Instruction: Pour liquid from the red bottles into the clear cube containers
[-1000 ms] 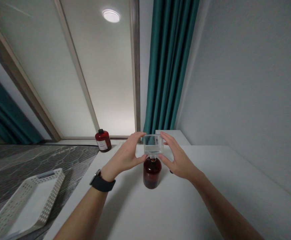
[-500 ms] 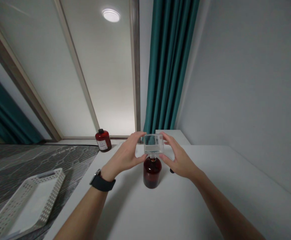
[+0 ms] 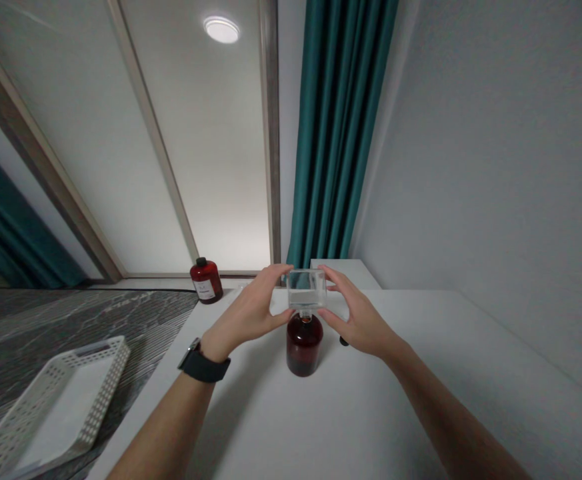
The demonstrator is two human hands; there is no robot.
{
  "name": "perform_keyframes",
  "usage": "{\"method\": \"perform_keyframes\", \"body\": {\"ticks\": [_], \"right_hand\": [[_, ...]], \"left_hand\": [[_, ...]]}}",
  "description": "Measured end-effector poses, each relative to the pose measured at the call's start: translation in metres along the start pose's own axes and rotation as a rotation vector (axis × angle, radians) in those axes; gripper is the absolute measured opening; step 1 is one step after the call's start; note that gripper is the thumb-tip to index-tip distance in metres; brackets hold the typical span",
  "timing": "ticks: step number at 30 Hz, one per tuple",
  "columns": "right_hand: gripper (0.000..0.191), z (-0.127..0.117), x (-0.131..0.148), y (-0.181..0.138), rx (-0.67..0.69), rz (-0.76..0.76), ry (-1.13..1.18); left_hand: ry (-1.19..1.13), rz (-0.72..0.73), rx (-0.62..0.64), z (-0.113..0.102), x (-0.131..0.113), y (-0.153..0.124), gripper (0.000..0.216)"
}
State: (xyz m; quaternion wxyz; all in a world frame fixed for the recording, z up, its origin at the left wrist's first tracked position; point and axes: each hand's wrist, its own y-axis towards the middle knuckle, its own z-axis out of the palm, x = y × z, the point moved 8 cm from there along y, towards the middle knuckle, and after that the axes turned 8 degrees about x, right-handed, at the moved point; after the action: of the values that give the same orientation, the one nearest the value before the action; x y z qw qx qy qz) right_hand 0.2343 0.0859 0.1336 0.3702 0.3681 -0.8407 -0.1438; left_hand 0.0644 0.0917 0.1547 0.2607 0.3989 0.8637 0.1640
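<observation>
Between my two hands is a clear square glass bottle (image 3: pixel 307 291), turned neck down with liquid inside. Its neck meets the mouth of a dark red-brown bottle (image 3: pixel 305 347) standing upright on the white table (image 3: pixel 351 420). My left hand (image 3: pixel 258 303) grips the clear bottle's left side with thumb and fingers; a dark watch (image 3: pixel 205 361) is on that wrist. On the opposite side, my right hand (image 3: pixel 355 310) holds it the same way. Partly hidden behind the right hand lies a small black cap (image 3: pixel 343 341).
A second red-brown bottle (image 3: pixel 206 281), capped and labelled, stands at the table's far left corner. On the left, lower than the tabletop, sits a white perforated basket (image 3: pixel 105 393). A green curtain (image 3: pixel 343 133) hangs behind the table, and a grey wall (image 3: pixel 495 167) rises on the right.
</observation>
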Motion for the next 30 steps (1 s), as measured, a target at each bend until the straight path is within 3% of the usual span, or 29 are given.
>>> {"method": "perform_keyframes", "body": {"ticks": [30], "right_hand": [[0.071, -0.0034, 0.0035, -0.001, 0.001, -0.008, -0.021]], "left_hand": [[0.002, 0.048, 0.003, -0.0041, -0.0061, -0.0008, 0.067]]}}
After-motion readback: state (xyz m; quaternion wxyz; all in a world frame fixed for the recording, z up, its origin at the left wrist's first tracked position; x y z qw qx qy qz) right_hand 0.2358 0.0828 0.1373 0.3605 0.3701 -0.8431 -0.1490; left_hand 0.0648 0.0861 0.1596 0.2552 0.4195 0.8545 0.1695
